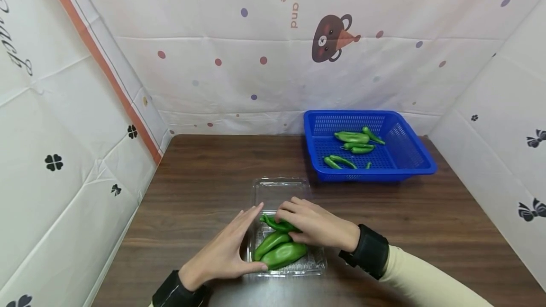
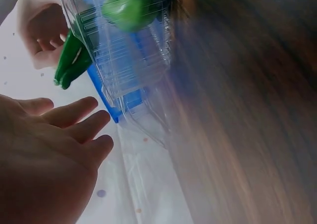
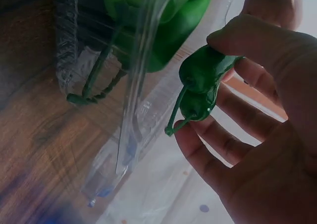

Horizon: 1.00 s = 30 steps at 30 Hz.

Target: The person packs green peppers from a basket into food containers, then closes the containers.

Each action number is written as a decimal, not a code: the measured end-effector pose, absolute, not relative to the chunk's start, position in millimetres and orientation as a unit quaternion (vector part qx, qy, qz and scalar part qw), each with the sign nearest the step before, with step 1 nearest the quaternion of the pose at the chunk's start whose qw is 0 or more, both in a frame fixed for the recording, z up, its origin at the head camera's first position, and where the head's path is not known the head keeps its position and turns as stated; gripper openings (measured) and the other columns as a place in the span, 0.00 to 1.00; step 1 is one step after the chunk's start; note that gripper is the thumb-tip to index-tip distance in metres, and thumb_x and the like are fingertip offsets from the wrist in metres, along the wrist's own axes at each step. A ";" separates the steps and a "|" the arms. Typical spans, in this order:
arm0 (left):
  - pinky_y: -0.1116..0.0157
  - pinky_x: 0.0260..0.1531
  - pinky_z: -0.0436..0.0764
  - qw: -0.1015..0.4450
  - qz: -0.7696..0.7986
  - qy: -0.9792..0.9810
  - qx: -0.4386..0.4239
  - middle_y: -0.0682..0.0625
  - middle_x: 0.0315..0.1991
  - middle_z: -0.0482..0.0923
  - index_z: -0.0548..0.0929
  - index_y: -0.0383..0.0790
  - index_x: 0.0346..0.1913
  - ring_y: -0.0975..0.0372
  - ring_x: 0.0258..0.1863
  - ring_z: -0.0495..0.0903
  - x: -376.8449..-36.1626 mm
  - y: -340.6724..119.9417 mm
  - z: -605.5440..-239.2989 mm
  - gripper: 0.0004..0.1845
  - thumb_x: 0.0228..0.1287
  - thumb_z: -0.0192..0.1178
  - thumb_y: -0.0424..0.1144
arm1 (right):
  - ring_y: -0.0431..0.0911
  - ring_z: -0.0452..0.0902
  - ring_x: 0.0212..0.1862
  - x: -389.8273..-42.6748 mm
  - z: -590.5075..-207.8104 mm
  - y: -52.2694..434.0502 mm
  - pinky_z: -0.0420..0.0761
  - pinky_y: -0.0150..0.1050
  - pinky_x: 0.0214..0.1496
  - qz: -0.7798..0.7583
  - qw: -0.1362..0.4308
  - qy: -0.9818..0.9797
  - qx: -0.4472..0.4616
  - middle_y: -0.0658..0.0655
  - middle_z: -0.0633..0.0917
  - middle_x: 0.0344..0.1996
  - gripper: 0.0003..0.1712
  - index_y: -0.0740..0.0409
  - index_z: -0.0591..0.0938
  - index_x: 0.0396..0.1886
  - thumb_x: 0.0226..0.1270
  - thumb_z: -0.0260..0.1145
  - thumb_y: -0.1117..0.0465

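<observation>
Peppers part packed: two green peppers (image 1: 279, 249) lie in the clear plastic tray (image 1: 313, 264) near the table's front edge, several more wait in the blue basket (image 1: 409, 155) behind, so packing looks underway. Right hand (image 1: 317, 224) grasps a darker pepper (image 1: 279, 224) over the tray, long axis crosswise, stem toward the left hand (image 1: 226, 250), which rests flat and relaxed against the tray's left side.
</observation>
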<state>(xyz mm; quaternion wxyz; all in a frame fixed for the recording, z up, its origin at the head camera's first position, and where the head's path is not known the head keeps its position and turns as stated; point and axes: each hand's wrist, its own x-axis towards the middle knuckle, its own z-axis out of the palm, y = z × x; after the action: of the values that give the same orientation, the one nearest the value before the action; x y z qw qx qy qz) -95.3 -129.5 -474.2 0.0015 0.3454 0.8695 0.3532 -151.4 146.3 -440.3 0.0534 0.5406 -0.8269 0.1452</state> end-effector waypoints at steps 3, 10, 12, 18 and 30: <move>0.45 0.76 0.54 0.007 0.352 0.870 0.345 0.52 0.82 0.51 0.44 0.50 0.84 0.47 0.79 0.56 -94.0 -131.2 -476.4 0.68 0.49 0.79 0.62 | 0.42 0.72 0.43 -151.7 -441.4 143.4 0.77 0.37 0.45 0.135 0.057 -0.827 0.542 0.48 0.82 0.50 0.22 0.49 0.80 0.53 0.61 0.76 0.62; 0.45 0.77 0.54 0.010 0.340 0.873 0.351 0.46 0.81 0.55 0.45 0.48 0.84 0.48 0.79 0.56 -92.9 -133.5 -480.9 0.69 0.47 0.78 0.66 | 0.44 0.74 0.47 -149.6 -441.3 140.2 0.79 0.40 0.47 0.107 0.044 -0.838 0.534 0.49 0.82 0.54 0.22 0.47 0.80 0.57 0.64 0.75 0.62; 0.45 0.76 0.54 0.012 0.333 0.874 0.354 0.45 0.81 0.55 0.46 0.46 0.84 0.47 0.79 0.56 -92.8 -133.8 -481.9 0.69 0.47 0.78 0.66 | 0.44 0.74 0.48 -148.5 -441.8 139.4 0.79 0.40 0.48 0.095 0.042 -0.842 0.530 0.49 0.82 0.54 0.22 0.46 0.80 0.57 0.65 0.75 0.62; 0.47 0.77 0.52 0.019 0.311 0.882 0.354 0.49 0.83 0.49 0.47 0.41 0.84 0.49 0.80 0.54 -93.0 -134.3 -483.4 0.70 0.47 0.78 0.65 | 0.44 0.73 0.49 -146.3 -443.3 136.7 0.79 0.40 0.48 0.068 0.050 -0.847 0.525 0.49 0.81 0.56 0.21 0.46 0.83 0.58 0.66 0.74 0.61; 0.46 0.77 0.52 0.014 0.301 0.882 0.362 0.48 0.82 0.50 0.51 0.37 0.83 0.48 0.79 0.54 -94.3 -134.5 -483.0 0.70 0.43 0.82 0.61 | 0.45 0.72 0.53 -141.8 -449.4 132.5 0.76 0.41 0.50 0.048 0.070 -0.843 0.530 0.50 0.83 0.58 0.16 0.47 0.88 0.54 0.69 0.73 0.52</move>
<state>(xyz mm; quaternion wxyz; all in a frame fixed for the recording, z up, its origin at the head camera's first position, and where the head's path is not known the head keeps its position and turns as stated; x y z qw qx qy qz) -94.3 -134.5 -483.0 0.0142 0.3618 0.8821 0.3014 -141.8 132.5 -449.4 0.0700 0.5305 -0.8434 0.0482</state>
